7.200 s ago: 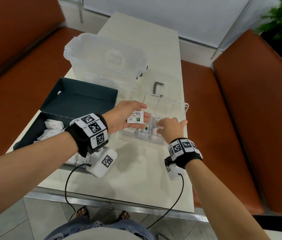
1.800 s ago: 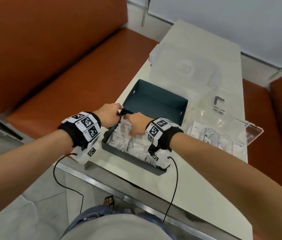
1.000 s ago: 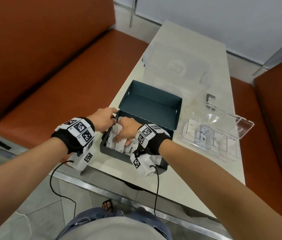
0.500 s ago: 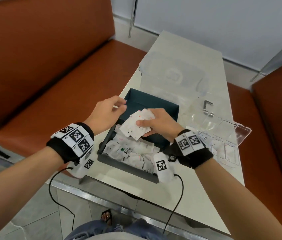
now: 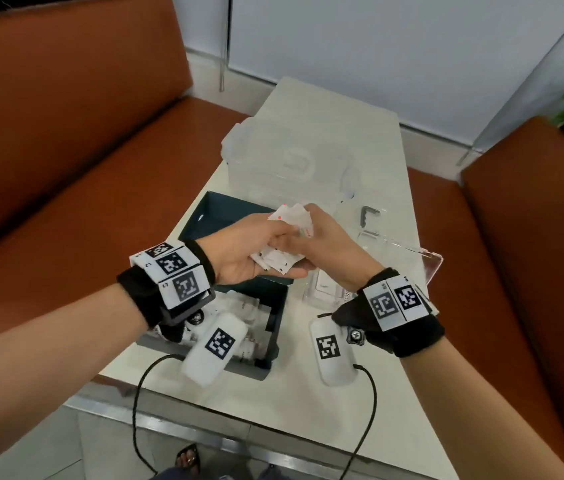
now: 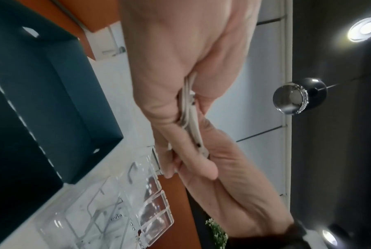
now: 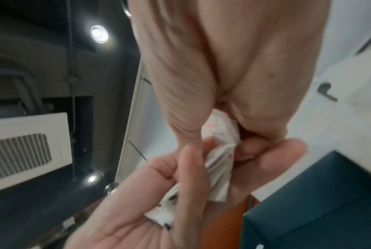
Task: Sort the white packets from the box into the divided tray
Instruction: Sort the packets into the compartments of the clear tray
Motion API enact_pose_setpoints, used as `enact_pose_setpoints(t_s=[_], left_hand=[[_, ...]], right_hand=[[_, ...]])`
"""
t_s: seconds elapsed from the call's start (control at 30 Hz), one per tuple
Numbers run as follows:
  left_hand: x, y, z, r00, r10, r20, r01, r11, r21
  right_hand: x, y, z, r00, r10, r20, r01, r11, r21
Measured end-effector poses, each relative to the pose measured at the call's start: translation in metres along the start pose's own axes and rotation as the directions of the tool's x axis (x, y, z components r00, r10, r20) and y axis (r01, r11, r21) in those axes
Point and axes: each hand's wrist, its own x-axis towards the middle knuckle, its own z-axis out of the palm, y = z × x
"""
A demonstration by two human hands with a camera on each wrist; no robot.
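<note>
Head view shows both hands meeting above the far end of the dark teal box (image 5: 275, 308), with a small stack of white packets (image 5: 278, 263) caught between them. The left hand (image 5: 239, 256) lies palm up under the stack, thumb pressed down on top and fingers curled up beneath. The right hand (image 5: 329, 251) comes from the right and pinches the far end of the same stack, where the packet corners (image 5: 292, 214) fan out past the knuckles. The stack's long axis runs from near-left to far-right, and the packets lie roughly flat, face up. They are thin, flat paper sachets, roughly rectangular, with small red marks at the far corners and small black marks at the near edge; the print is too blurred to read.

Left wrist view shows the packets (image 6: 189, 118) edge-on, several thin layers squeezed between thumb and fingers. In the right wrist view the packets (image 7: 219, 170) bend slightly in the grip, a red mark showing on one.

More white packets lie loose in the near end of the box (image 5: 249, 306). The box is matte card, rectangular, with its lid part standing open at the far side. Just right of it sits the divided tray (image 5: 426, 268), clear hard plastic with straight partitions; one packet in it reads "evia" (image 6: 117, 217). Farther off on the pale table (image 5: 360, 410) stands a frosted plastic container (image 5: 291, 157).
</note>
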Motion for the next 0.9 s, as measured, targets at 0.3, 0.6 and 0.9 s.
enact_pose_setpoints(t_s=[0.3, 0.6, 0.9], left_hand=[[0.039, -0.031, 0.051, 0.989, 0.088, -0.119, -0.075, 0.991, 0.107], [0.06, -0.045, 0.08, 0.964, 0.139, -0.228, -0.118, 0.988, 0.104], [0.071, -0.054, 0.093, 0.929, 0.228, -0.291, -0.186, 0.969, 0.165]], right_hand=[[-0.032, 0.026, -0.066, 0.991, 0.015, -0.136, -0.024, 0.998, -0.064], [-0.055, 0.046, -0.108, 0.944, 0.139, -0.299, -0.1, 0.985, 0.142], [-0.066, 0.054, -0.125, 0.904, 0.103, -0.415, 0.014, 0.963, 0.268]])
